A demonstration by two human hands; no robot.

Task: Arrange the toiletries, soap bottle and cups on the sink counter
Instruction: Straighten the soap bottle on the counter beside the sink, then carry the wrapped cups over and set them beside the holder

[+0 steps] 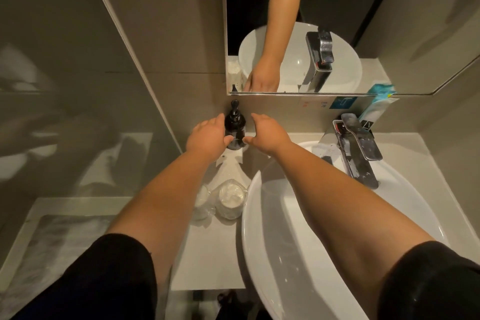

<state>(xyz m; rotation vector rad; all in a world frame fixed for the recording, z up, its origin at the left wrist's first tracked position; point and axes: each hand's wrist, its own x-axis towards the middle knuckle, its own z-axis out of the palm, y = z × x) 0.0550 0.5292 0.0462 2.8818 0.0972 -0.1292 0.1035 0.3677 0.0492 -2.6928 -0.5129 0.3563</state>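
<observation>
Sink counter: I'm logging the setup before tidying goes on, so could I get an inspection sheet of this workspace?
Surface: pale stone counter, left of the white oval basin.
Job's things: black pump soap bottle upright at the back wall; two wrapped clear cups side by side near the basin.
Clutter: blue-and-white toiletry packet leaning behind the chrome tap.
Grippers: left hand and right hand flank the bottle, thumbs at its body.
Cables: nothing seen.
Surroundings: wall mirror, grey tiled walls.
</observation>
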